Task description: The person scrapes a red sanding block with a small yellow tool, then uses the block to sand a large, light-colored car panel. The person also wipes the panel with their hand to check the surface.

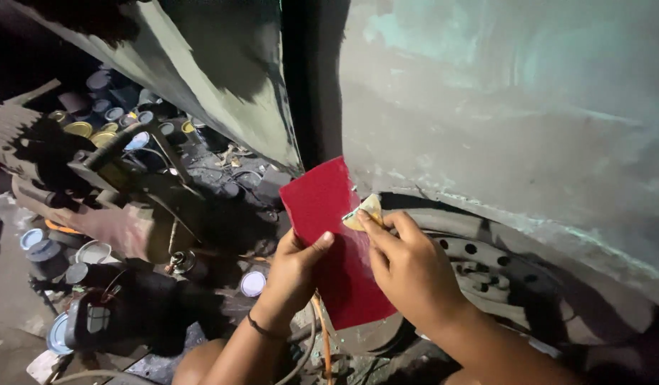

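Observation:
A red rectangular sheet, like sandpaper [329,221], is held up in front of a sanded grey car body panel [501,121]. My left hand [292,269] grips the sheet's left edge with the thumb across its front. My right hand [408,267] rests on the sheet's right side, its fingertips pinching a small folded yellowish scrap [365,210]. A dark band sits on my left wrist.
A wheel with a perforated steel rim [479,264] stands under the wheel arch at right. To the left are many paint tins [101,121], loose lids [253,283], rusty metal parts [123,221] and an orange hose [322,335] on a dim, cluttered floor.

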